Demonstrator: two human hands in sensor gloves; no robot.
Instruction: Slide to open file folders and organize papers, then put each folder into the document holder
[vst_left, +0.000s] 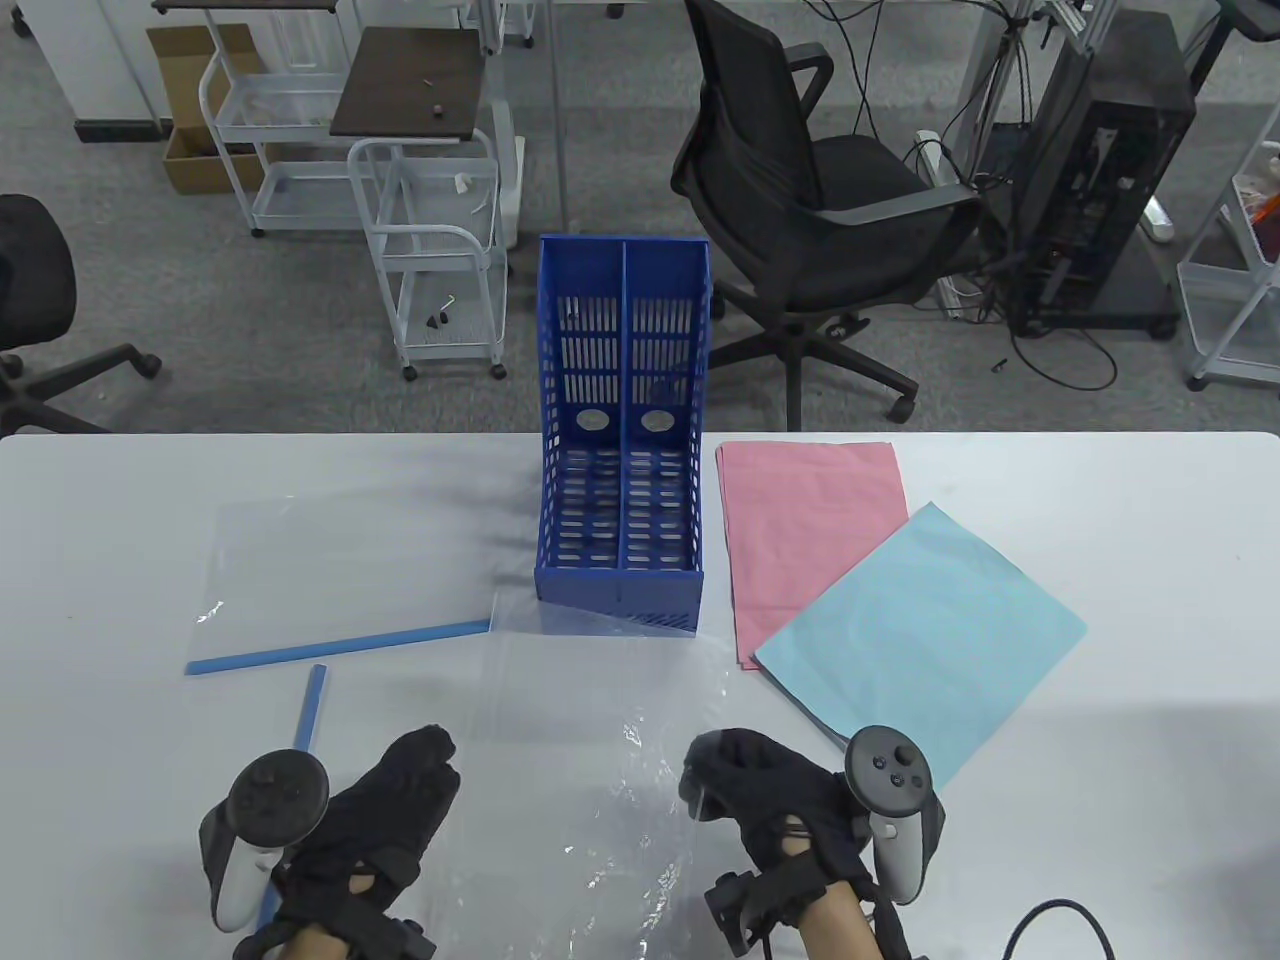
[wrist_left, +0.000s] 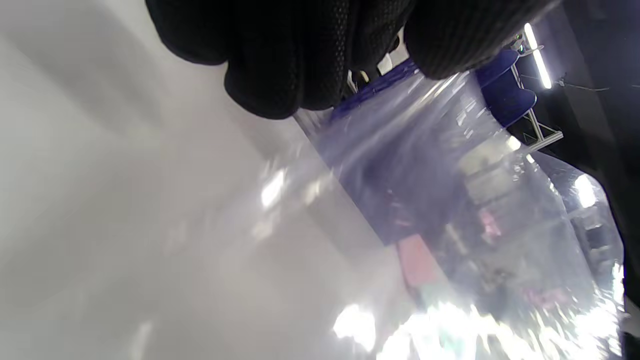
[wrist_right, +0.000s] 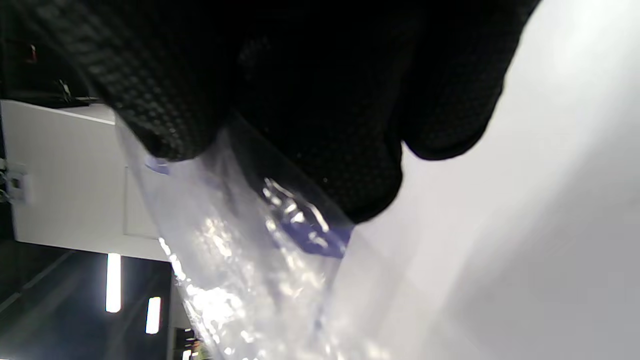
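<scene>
A clear plastic folder (vst_left: 590, 780) lies at the table's front, between my hands. My right hand (vst_left: 705, 785) pinches a lifted sheet of it at its right edge; in the right wrist view the film (wrist_right: 240, 240) runs up between thumb and fingers. My left hand (vst_left: 432, 765) has curled fingers at the folder's left edge, and in the left wrist view the film (wrist_left: 425, 190) reaches up to them. A loose blue slide bar (vst_left: 310, 705) lies beside the left hand. A second clear folder (vst_left: 340, 560) with its blue bar (vst_left: 340, 645) lies on the left. The blue document holder (vst_left: 620, 590) stands mid-table, both slots empty.
A pink paper stack (vst_left: 810, 520) and a light blue sheet (vst_left: 930, 630) overlapping it lie right of the holder. A black cable (vst_left: 1050, 915) curls at the front right corner. Behind the table stand an office chair (vst_left: 800, 200) and white carts (vst_left: 440, 250).
</scene>
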